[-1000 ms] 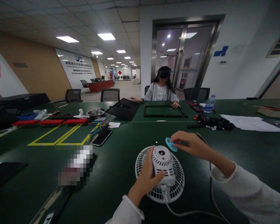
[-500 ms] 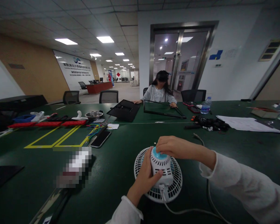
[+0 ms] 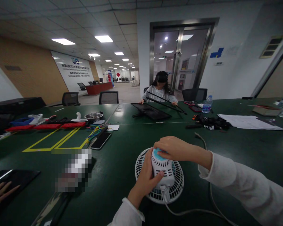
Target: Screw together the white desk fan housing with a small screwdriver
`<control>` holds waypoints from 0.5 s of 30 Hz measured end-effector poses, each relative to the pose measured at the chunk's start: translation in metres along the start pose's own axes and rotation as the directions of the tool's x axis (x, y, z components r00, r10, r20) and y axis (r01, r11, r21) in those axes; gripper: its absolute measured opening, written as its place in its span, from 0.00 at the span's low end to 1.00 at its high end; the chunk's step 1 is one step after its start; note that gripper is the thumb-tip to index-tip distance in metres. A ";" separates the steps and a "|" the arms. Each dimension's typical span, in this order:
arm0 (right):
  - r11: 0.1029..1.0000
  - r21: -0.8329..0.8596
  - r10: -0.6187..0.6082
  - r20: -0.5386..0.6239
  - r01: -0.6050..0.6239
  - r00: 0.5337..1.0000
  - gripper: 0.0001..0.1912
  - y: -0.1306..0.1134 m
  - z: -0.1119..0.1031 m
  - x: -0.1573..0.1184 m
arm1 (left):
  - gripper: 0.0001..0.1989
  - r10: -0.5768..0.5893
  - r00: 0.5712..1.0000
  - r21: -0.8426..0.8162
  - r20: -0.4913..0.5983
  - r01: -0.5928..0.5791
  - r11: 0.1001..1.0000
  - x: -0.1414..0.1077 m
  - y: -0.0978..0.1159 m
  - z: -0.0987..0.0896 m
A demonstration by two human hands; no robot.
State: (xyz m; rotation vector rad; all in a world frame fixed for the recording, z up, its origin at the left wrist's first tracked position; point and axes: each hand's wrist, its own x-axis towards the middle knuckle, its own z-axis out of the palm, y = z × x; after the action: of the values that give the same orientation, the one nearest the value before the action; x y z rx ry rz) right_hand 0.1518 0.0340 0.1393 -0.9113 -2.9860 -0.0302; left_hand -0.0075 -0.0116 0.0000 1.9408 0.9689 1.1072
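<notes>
A small white electric fan (image 3: 163, 179) lies with its grille down on the green table, the back of its motor housing facing up. My left hand (image 3: 146, 174) is wrapped around the side of the housing, thumb across the vents. From above, my right hand (image 3: 171, 149) grips the round light-blue cap (image 3: 159, 153) at the housing's end, its fingers curled over the edge. A grey power cord (image 3: 191, 212) runs from the fan's base to the right and bends up to a loose end beyond my right forearm.
Across the green table (image 3: 122, 188) a person (image 3: 161, 88) handles a black frame (image 3: 167, 105) and a black panel (image 3: 153, 111). A phone (image 3: 101, 140), red power strips (image 3: 47, 126), a metal bowl (image 3: 93, 116), a water bottle (image 3: 207, 104) and papers (image 3: 247, 121) lie around. Another person's hand (image 3: 2, 194) rests at left.
My hands stay on the fan in nearly the same grip. The person opposite has shifted the black panel to the right and tilted the frame. The other hand at left has come further into view.
</notes>
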 end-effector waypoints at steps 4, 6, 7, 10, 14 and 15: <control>0.993 0.069 0.099 -0.007 -0.098 0.995 0.13 -0.003 -0.001 0.002 | 0.38 0.023 1.000 -0.011 -0.007 -0.023 1.000 0.000 0.001 -0.001; 0.988 0.131 0.075 0.023 -0.078 0.997 0.13 0.003 -0.006 0.000 | 0.38 0.024 1.000 -0.020 -0.009 -0.024 0.999 0.001 0.002 -0.001; 0.983 0.176 0.039 0.035 -0.044 0.999 0.13 0.007 -0.009 -0.001 | 0.38 0.023 1.000 -0.022 -0.006 -0.023 1.000 0.001 0.002 -0.002; 0.942 0.327 -0.104 0.052 0.082 0.993 0.16 0.022 -0.016 -0.005 | 0.38 0.021 1.000 -0.006 -0.005 -0.021 1.000 0.001 0.001 -0.001; 0.904 0.402 -0.202 0.107 0.143 0.974 0.17 0.035 -0.019 -0.003 | 0.38 -0.011 1.000 0.016 -0.004 0.011 1.000 0.001 0.000 0.000; 0.902 0.405 -0.217 0.122 0.151 0.969 0.17 0.037 -0.018 -0.001 | 0.38 -0.020 1.000 0.015 0.002 0.020 1.000 0.001 0.000 0.000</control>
State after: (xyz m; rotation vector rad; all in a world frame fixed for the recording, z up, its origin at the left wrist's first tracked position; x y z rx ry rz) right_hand 0.1739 0.0641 0.1580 -0.6080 -3.0372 0.6499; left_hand -0.0075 -0.0108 0.0003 1.9398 0.9960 1.0889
